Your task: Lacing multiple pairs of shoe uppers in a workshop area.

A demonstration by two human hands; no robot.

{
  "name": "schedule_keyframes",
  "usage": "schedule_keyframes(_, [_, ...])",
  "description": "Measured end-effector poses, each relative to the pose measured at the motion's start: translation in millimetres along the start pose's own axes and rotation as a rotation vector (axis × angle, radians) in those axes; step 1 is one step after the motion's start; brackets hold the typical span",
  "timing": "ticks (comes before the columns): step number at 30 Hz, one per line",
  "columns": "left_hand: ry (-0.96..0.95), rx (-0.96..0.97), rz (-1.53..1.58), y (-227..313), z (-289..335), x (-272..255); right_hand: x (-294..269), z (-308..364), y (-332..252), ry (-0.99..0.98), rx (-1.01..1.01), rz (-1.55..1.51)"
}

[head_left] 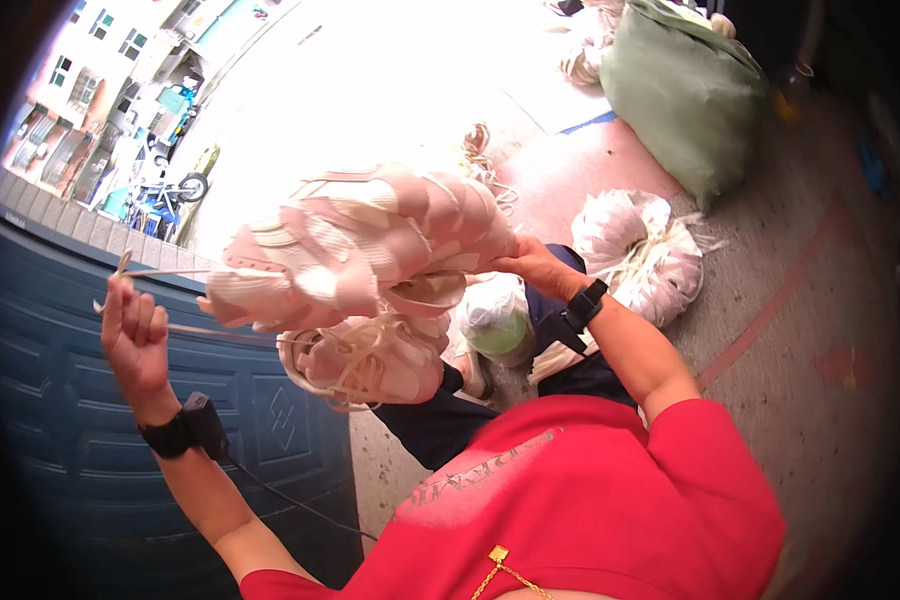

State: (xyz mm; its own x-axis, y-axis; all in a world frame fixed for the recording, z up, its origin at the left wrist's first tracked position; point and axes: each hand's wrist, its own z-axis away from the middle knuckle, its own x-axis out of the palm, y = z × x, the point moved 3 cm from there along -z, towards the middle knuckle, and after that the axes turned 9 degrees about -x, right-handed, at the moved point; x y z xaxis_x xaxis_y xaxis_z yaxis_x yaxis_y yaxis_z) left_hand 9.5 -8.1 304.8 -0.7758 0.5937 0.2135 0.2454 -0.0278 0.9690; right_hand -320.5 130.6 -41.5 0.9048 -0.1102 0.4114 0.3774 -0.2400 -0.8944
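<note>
A large bundle of pale pinkish-white shoe uppers (355, 240), nested one over another, hangs in front of my body. My right hand (538, 265) grips its right end, with the fingers partly hidden by the bundle. Off to the left, my left hand (135, 330) is raised and closed, pinching a thin pale cord (170, 272) that stretches from the bundle. Another strand runs below it toward a second tied cluster of uppers (370, 360), just beneath the first. A rounded white and green object (497, 320) sits low between my legs.
A ring-shaped tied bundle (635, 250) lies on the floor to the right. Beyond it stands a full green sack (685, 100), with more pale pieces (585, 50) beside it. Loose cords (480, 165) lie ahead. A blue panelled door (170, 430) borders the left side; motorbikes (165, 190) are outside.
</note>
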Motion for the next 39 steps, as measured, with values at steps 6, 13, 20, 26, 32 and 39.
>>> schedule_keyframes(6, [0.301,-0.032,-0.14,-28,-53,-43,-15,-49,-64,0.151,-0.094,-0.047])
schedule_keyframes(13, [0.349,-0.019,-0.286,-62,-93,-81,3,-126,-95,0.403,0.015,-0.29])
schedule_keyframes(20, [0.379,0.097,-0.261,-57,-100,-102,19,-157,-98,0.31,0.02,-0.356])
schedule_keyframes(26, [0.375,-0.015,-0.332,-87,-44,-125,53,-164,-81,0.212,0.004,-0.442])
schedule_keyframes(32, [0.547,-0.197,-0.178,-142,17,-152,99,-178,-42,0.254,0.103,-0.313])
schedule_keyframes(39, [0.518,-0.337,-0.87,-212,28,-171,163,-191,-86,0.133,-0.046,-0.217])
